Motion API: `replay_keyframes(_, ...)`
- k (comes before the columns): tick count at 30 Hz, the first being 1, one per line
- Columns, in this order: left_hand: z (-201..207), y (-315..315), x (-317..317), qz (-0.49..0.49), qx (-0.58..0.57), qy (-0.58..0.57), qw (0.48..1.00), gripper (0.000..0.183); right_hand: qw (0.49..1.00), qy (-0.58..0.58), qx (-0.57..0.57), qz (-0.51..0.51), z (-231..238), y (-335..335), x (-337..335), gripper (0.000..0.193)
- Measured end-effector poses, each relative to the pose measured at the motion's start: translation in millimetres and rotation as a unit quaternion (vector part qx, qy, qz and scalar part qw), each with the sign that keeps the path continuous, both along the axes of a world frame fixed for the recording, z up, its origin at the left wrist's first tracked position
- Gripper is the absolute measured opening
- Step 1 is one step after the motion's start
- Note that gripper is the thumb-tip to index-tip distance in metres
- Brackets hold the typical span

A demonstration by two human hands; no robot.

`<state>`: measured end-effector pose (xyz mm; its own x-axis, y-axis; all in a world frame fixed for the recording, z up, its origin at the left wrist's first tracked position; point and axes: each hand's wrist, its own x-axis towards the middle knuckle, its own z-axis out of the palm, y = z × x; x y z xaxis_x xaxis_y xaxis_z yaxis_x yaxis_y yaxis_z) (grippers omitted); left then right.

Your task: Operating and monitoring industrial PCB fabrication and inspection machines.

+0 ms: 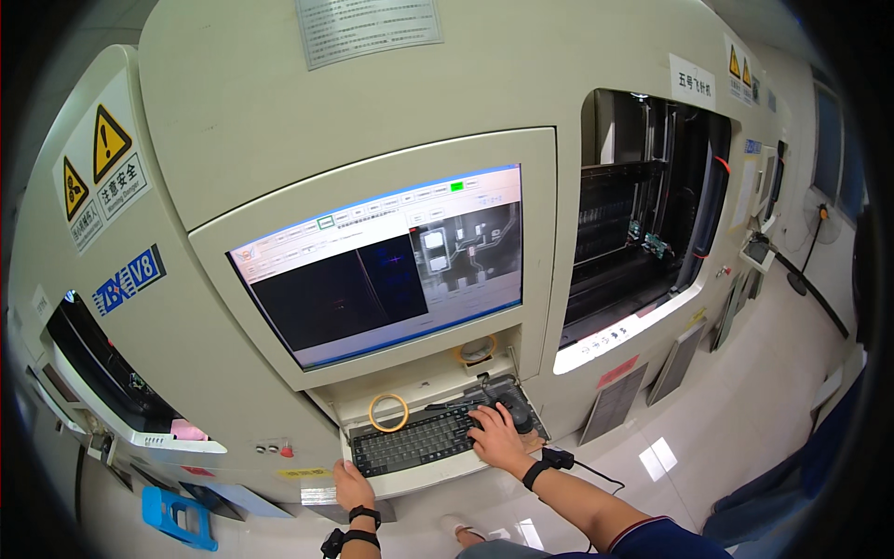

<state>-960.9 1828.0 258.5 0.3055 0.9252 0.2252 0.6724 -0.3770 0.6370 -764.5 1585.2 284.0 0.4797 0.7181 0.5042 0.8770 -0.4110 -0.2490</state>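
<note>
Standing at a large beige machine cabinet, looking down at its pull-out counter (pixel 419 477).

Our right hand (pixel 496 436) lies flat and open across the right end of the black keyboard (pixel 416 440), fingers spread toward the dark trackball unit (pixel 513 407) just to its right; it grips nothing, only rests on the keys. Our left hand (pixel 352 485) sits at the near left edge of the counter, fingers curled over the lip. Whether it clamps the edge or merely leans there, we cannot tell. Both wrists carry black bands.

The keyboard runs left to right along the counter, long axis tilted up toward the right. It lies directly under the right hand and just beyond and right of the left hand, so the right hand is clearly the nearer.

A yellow tape ring (pixel 388 411) lies on the shelf just beyond the keyboard's left half. Above, the monitor (pixel 386 266) shows software windows with dark panes. To the right, an open bay (pixel 643 224) shows dark machine parts. A blue object (pixel 177 517) sits low at the left.
</note>
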Motion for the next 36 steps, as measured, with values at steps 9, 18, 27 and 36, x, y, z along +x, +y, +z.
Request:
replay_keyframes(9,2.8,0.0,0.3,-0.003,0.009,0.011,1.0,0.038,1.0,-0.001,0.009,0.004,-1.1,0.6,0.2,0.014)
replay_keyframes(18,5.5,-2.3,0.8,0.004,-0.018,0.018,1.0,0.039,1.0,-0.003,0.013,0.006,-0.1,-0.5,0.2,0.013)
replay_keyframes(27,-2.1,1.8,0.8,0.001,0.012,0.031,0.999,0.04,1.0,-0.005,0.003,0.003,3.1,-1.9,-0.8,0.013)
replay_keyframes(36,-4.0,2.9,0.3,-0.004,0.019,0.018,1.0,0.038,1.0,0.0,0.005,0.006,2.2,-2.1,-0.8,0.014)
